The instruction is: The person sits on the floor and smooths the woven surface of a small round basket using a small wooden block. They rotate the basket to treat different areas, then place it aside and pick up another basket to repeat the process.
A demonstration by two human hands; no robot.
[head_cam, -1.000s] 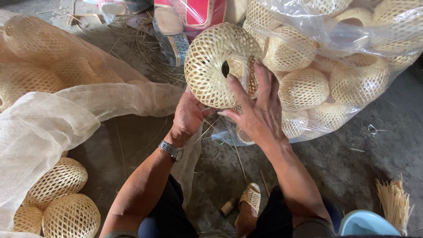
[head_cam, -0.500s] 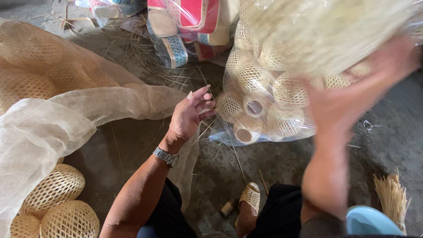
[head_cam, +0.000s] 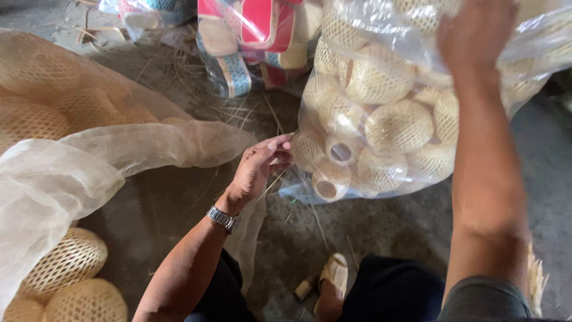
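My left hand (head_cam: pixel 257 168) hovers low over the grey floor with its fingers loosely stretched toward the edge of a clear plastic bag (head_cam: pixel 333 77). It holds nothing that I can see, and a metal watch (head_cam: pixel 223 219) sits on its wrist. The bag is stuffed with several pale woven bamboo balls (head_cam: pixel 398 126). My right hand (head_cam: pixel 476 36) is raised high against the top of that bag. It is blurred and its fingertips run out of the picture.
A large beige mesh sack (head_cam: pixel 89 161) with woven balls inside drapes across the left. More woven balls (head_cam: pixel 65 262) lie at the lower left. Plastic bags of red and blue woven pieces (head_cam: pixel 256 36) stand at the back. My sandalled foot (head_cam: pixel 333 280) rests below.
The woven ball both hands held a second ago is gone from view. My right arm has swung up to the bag's top, while my left hand has dropped, empty, beside the bag.
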